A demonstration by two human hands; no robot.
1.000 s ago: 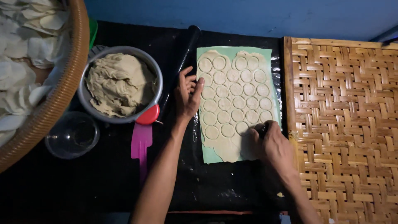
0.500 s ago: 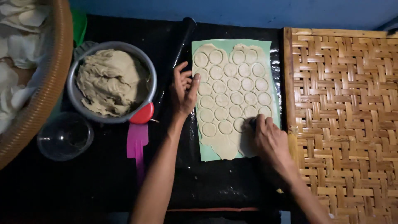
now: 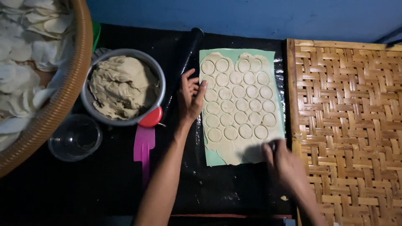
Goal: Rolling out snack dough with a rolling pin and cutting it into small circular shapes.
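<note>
A thin sheet of pale dough [image 3: 237, 104] lies on a light green mat [image 3: 213, 159], scored with several rows of cut circles. My left hand [image 3: 191, 98] rests flat with fingers spread on the sheet's left edge. My right hand [image 3: 284, 161], blurred, hovers at the sheet's lower right corner, fingers closed round a small dark round cutter [image 3: 273, 145] that is mostly hidden. A black rolling pin [image 3: 184, 62] lies diagonally just left of the mat.
A metal bowl [image 3: 88, 104] holds a lump of dough [image 3: 121, 86]. A pink and red scraper [image 3: 144, 140] and an empty glass bowl [image 3: 75, 137] lie below it. A large woven basket [image 3: 69, 90] of white discs stands at left. A woven bamboo tray [image 3: 347, 125] fills the right.
My right hand has slid down and right from the lower rows of circles to the sheet's bottom right corner. My left hand keeps pressing the left edge.
</note>
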